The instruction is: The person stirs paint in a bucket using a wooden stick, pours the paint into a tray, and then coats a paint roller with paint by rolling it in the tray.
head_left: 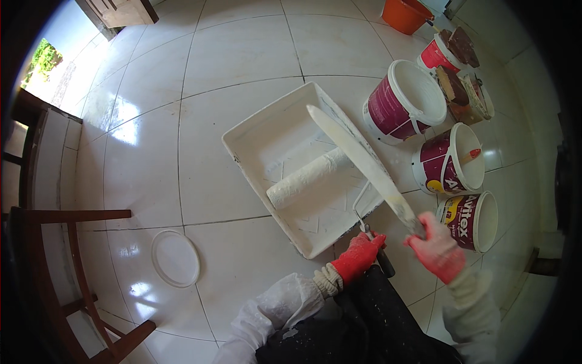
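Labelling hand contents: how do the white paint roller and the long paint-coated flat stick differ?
The white paint roller lies in the white paint tray, its handle in the left hand; the long flat stick is held above the tray by the right hand. The roller is cylindrical and nubby, the stick thin and smooth. Both are white with paint.

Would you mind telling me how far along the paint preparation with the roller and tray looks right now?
Done: the tray is white with paint, and a loose lid lies on the floor. In hand: the left hand grips the roller handle with its sleeve lying in the tray, while the right hand holds a paint-coated stick over it. Left: no freshly rolled surface is visible, and several open buckets stand nearby.
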A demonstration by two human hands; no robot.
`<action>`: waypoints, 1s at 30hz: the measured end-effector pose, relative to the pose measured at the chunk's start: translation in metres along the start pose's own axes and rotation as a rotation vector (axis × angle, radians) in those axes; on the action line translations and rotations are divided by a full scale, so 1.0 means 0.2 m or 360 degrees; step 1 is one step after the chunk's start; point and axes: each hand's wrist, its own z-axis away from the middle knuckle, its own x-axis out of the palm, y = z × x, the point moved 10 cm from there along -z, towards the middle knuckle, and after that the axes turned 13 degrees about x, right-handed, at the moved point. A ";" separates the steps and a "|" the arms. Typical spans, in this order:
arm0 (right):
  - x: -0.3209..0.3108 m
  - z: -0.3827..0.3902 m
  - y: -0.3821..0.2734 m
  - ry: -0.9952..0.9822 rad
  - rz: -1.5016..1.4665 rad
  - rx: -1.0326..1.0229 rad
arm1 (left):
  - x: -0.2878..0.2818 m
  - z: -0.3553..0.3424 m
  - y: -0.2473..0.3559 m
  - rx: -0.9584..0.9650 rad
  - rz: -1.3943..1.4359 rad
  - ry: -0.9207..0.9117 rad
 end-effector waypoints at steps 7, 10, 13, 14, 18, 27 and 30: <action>0.25 -0.30 -0.15 0.0495 0.0165 -0.0784 | 0.03 -0.01 0.01 0.0013 -0.0100 -0.0101; 0.26 -0.26 -0.13 0.0549 0.0344 -0.0841 | 0.02 -0.01 0.03 0.0043 -0.0136 -0.0123; 0.26 -0.19 -0.03 0.0461 0.0413 -0.0729 | 0.00 0.00 0.03 -0.0057 -0.0097 -0.0126; 0.26 -0.16 0.02 0.0469 0.0523 -0.0670 | 0.00 0.00 0.03 -0.0062 -0.0096 -0.0128; 0.16 0.03 0.13 0.0373 0.0498 -0.0591 | 0.01 0.00 0.03 -0.0069 0.0006 -0.0106; -0.10 0.37 0.42 0.0132 0.0280 0.0008 | 0.01 0.00 0.00 -0.0074 0.0179 -0.0008; -0.12 0.30 0.26 0.0439 0.0264 -0.0488 | 0.03 0.00 0.00 -0.0092 0.0191 -0.0027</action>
